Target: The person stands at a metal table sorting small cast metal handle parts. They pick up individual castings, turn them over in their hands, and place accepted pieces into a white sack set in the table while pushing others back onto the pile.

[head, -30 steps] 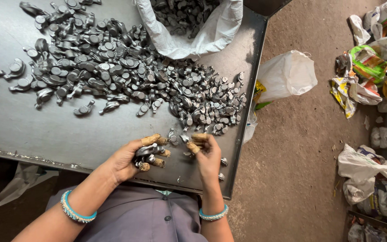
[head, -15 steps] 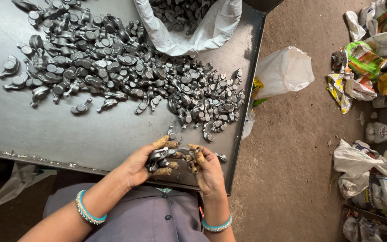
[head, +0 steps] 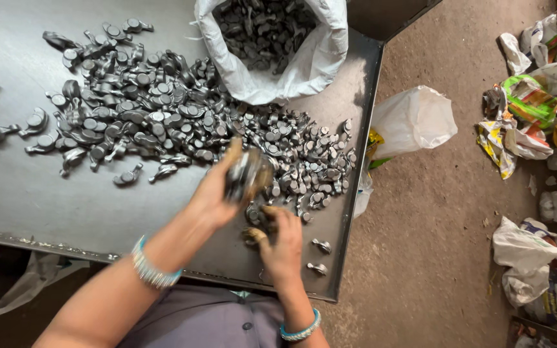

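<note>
My left hand [head: 217, 190] is raised over the dark metal table [head: 20, 193] and grips a blurred handful of small dark metal parts [head: 247, 175]. My right hand [head: 283, 245] rests near the table's front edge, its fingers curled on a few of the same parts [head: 257, 219]. A wide heap of these grey forged metal parts [head: 162, 116] spreads across the table behind both hands. Two loose parts [head: 320, 245] lie just right of my right hand.
An open white sack [head: 278, 71] full of dark parts stands at the table's back. On the dirt floor to the right lie a white plastic bag [head: 414, 122], colourful wrappers [head: 530, 109] and more crumpled bags [head: 536, 258]. The table's right edge [head: 356, 193] runs beside the hands.
My left hand has lifted from the table's front edge and moved toward the heap with its handful of parts. My right hand stayed low near the edge.
</note>
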Demonstrator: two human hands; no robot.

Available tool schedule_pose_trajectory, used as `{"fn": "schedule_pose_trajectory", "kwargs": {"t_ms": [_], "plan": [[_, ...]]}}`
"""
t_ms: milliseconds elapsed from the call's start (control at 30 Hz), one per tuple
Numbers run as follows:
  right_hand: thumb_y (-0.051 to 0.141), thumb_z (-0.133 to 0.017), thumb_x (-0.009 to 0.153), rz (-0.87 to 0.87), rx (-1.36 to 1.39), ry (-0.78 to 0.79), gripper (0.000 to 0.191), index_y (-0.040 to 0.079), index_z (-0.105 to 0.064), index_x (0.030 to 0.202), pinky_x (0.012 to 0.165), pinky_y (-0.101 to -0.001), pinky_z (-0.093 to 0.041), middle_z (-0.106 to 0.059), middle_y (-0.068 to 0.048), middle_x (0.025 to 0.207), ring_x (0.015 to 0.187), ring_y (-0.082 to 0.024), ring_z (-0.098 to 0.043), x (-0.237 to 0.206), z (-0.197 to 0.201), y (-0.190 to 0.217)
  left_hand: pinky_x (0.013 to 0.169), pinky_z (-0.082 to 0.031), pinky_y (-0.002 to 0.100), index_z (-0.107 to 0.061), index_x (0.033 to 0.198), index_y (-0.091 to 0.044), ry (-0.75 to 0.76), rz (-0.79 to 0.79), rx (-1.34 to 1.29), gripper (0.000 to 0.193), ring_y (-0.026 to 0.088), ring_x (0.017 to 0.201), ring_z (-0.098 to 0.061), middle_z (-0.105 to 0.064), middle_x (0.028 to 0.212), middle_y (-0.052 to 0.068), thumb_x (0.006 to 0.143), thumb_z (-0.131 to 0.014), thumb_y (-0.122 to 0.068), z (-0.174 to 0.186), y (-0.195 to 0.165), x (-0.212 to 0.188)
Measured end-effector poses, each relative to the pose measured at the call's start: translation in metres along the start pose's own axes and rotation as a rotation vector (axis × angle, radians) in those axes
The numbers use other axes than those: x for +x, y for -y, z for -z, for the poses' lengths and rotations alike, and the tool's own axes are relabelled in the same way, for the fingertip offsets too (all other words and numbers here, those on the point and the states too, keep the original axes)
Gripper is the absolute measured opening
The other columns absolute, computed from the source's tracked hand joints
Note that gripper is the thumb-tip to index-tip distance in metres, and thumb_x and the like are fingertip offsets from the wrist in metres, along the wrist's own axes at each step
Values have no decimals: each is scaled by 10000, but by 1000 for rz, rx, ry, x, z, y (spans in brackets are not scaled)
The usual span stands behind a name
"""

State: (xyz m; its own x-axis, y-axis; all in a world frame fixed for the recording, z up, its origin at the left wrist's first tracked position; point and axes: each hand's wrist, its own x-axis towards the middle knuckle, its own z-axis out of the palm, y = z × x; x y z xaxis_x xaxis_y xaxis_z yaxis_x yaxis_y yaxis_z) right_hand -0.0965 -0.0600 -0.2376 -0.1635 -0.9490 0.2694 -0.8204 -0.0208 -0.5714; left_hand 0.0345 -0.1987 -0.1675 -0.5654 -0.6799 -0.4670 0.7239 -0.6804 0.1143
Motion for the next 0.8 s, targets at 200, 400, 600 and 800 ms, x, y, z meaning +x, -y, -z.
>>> {"fn": "schedule_pose_trajectory", "kwargs": {"t_ms": [200,400,600,800], "plan": [[75,-823,754,46,-83,17,383,61,-698,1116,899,-426,-497,-686,-127,1084,1011,-338,-585,6,-15,8,895,-544,388,-386,1486,-156,286,-483,323,769,171,1192,-568,-516,1343,-45,913,-603,-621,-77,-37,76],[50,-809,787,-145,22,10,298,41,-688,1059,799,-379,-544,-714,-123,965,886,-294,-683,4,-15,-11,931,-590,291,-650,1342,-93,275,-524,899,519,178,1051,-732,-753,1189,38,863,-807,-220,-34,-15,27],[74,-774,914,-424,1061,156,317,14,-621,1184,762,-298,-585,-721,-107,1038,873,-183,-694,-5,-7,-40,842,-567,258,-773,1142,-17,229,-565,1295,271,117,948,-722,-785,1051,61,890,-750,-113,26,12,-39],[156,-662,976,-777,1629,275,338,11,-598,1275,687,-301,-591,-720,-91,999,811,-163,-696,-22,-4,-53,678,-536,235,-784,1087,24,120,-272,865,254,82,795,-664,-774,937,45,837,-778,-21,36,29,-56]]}}
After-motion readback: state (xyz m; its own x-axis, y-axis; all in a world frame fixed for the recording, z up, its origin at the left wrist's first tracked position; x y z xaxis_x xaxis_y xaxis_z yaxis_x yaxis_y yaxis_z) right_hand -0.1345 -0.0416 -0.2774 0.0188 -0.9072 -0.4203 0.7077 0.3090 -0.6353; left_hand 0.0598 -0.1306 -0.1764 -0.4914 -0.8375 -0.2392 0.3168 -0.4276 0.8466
